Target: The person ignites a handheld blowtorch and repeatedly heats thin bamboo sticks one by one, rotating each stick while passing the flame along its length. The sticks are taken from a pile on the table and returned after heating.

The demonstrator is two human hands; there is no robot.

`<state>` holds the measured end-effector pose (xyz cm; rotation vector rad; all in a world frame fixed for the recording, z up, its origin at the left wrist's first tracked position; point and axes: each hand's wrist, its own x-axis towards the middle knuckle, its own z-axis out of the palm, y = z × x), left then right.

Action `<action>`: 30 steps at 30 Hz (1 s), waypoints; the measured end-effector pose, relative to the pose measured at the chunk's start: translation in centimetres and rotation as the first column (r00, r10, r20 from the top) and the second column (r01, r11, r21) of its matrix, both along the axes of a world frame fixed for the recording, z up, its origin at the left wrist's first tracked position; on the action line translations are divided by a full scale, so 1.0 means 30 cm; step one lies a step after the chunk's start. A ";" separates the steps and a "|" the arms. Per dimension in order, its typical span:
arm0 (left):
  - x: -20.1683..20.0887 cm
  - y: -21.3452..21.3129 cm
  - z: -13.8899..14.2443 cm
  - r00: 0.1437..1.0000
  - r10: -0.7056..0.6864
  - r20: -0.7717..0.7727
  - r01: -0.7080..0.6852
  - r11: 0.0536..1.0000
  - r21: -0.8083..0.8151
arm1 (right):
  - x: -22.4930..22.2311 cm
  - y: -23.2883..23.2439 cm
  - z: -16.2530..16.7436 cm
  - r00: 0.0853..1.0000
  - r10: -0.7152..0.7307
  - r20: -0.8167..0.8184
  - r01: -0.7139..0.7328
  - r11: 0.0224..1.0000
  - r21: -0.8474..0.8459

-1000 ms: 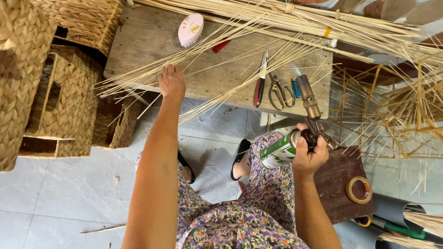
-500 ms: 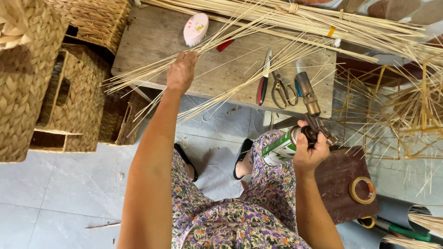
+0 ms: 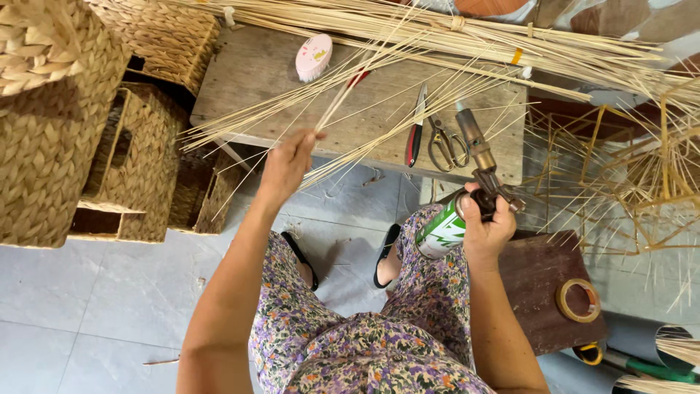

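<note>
Pinching reeds [image 3: 343, 102] in left grip [image 3: 286, 162] over wooden bench [image 3: 248, 73]; right grip [image 3: 487, 222] clasps torch [image 3: 474, 146].

Dry, matt, straw-pale reed strips [image 3: 408, 80] lie on a rough, weathered grey wooden bench [image 3: 255, 80]. Coarse woven baskets [image 3: 51, 138] fill the upper left. The torch [image 3: 477, 157] at centre right has a dull brass nozzle over a glossy green-and-white metal canister [image 3: 441, 233]. The floor tiles [image 3: 109, 306] look smooth.
</note>
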<state>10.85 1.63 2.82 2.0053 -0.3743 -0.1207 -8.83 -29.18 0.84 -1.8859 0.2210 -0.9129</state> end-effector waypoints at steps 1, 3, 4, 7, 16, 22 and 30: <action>-0.051 0.010 0.014 1.000 0.005 -0.022 -0.005 1.000 -0.015 | 0.001 0.000 0.005 1.000 0.014 -0.001 -0.014 1.000 -0.001; -0.134 0.034 0.033 0.999 -0.043 0.006 0.043 0.992 -0.118 | -0.007 0.006 0.018 0.998 0.069 0.002 -0.069 0.998 -0.016; -0.169 0.048 0.038 0.998 -0.063 0.021 0.066 0.984 -0.167 | -0.014 0.010 0.027 0.994 0.112 0.007 -0.112 0.993 -0.031; -0.261 0.088 0.041 0.997 -0.083 -0.002 0.080 0.973 -0.214 | -0.030 0.046 0.054 0.964 0.266 0.020 -0.266 0.964 -0.010; -0.376 0.144 0.067 0.997 -0.010 -0.075 0.010 1.000 -0.006 | -0.068 0.105 0.078 0.894 0.440 -0.080 -0.443 0.897 -0.017; -0.424 0.163 0.092 0.992 -0.017 -0.123 0.018 1.000 0.007 | -0.009 -0.029 0.033 0.971 0.235 0.051 -0.235 0.972 0.003; -0.464 0.184 0.102 0.994 -0.032 -0.104 0.035 0.999 0.030 | -0.021 -0.112 0.126 0.993 0.053 0.110 -0.060 0.996 0.061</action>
